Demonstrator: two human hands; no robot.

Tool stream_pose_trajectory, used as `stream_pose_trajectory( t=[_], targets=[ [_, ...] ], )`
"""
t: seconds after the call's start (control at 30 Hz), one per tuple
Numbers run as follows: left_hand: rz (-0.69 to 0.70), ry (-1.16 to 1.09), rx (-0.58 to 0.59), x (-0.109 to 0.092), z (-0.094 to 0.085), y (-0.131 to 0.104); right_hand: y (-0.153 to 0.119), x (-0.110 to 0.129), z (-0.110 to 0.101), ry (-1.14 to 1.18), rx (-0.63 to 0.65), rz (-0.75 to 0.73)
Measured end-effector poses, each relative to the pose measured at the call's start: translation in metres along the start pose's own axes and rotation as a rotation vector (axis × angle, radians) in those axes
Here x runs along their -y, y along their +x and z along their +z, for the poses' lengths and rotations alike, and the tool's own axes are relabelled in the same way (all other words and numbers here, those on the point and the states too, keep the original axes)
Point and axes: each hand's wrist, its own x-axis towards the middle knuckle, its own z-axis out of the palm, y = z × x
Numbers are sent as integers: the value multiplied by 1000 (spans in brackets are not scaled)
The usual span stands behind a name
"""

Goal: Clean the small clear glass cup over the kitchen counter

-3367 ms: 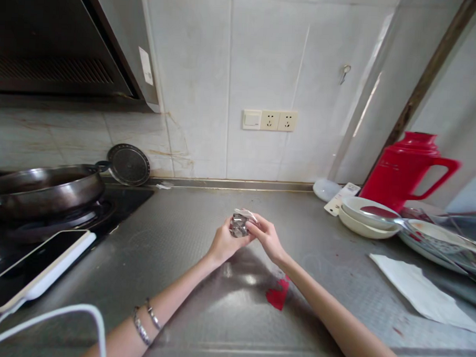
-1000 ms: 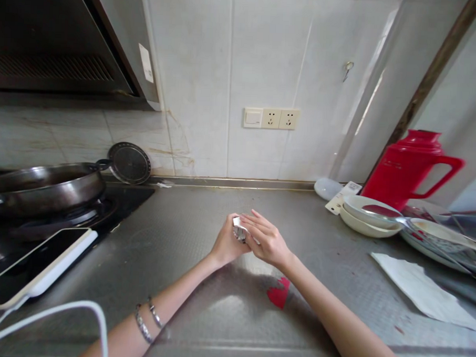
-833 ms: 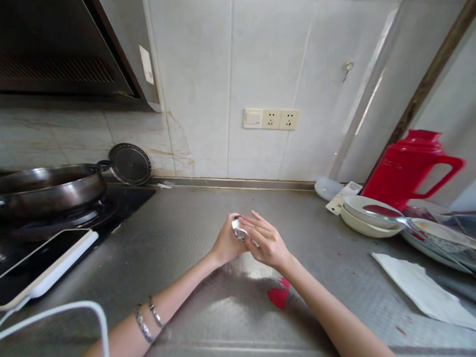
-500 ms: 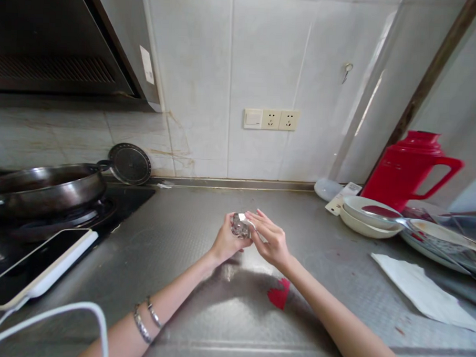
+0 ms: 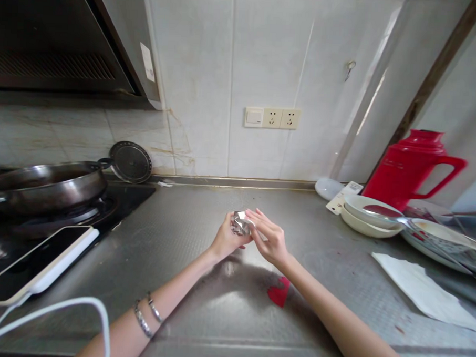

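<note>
A small shiny object [image 5: 240,224], silvery with facet-like reflections and a bright white patch on top, is between my hands above the middle of the counter; its exact kind I cannot make out. My left hand [image 5: 226,239] wraps round its left side and underside. Against its upper right side press the fingers of my right hand [image 5: 270,238], held close together and covering part of it. Just below the hands, a torn-edged red piece [image 5: 279,292] lies flat on the metal counter [image 5: 201,308]. Two silver bracelets [image 5: 147,316] circle my left forearm.
Left, a pan [image 5: 52,189] sits on the black stove, with a phone [image 5: 29,269] and white cable [image 5: 86,302] nearer me. Right stand a red thermos [image 5: 406,165], stacked bowls [image 5: 372,218], a patterned plate [image 5: 436,245] and a white paper napkin [image 5: 422,292].
Both hands stay almost in place on the shiny object. Its reflections have shifted slightly, and the whole view has moved a little.
</note>
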Motion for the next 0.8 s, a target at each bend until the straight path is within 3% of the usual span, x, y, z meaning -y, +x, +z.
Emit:
stream_pose_trajectory(
  t=[0.13,0.27,0.33,0.67,0.8],
  targets=[
    [19,36,-30,9,-3,5,1,-2,1,-79,55,-146],
    [49,66,-98,19,-3,9,3,-5,3,-80,1,5],
    [49,58,-119,22,-3,11,3,-5,3,-66,9,13],
    [-53,41,-106,29,-8,16,-1,-8,-1,-134,158,-350],
    [-23,43,-112,26,-7,15,0,-8,0,-114,109,-270]
  ],
)
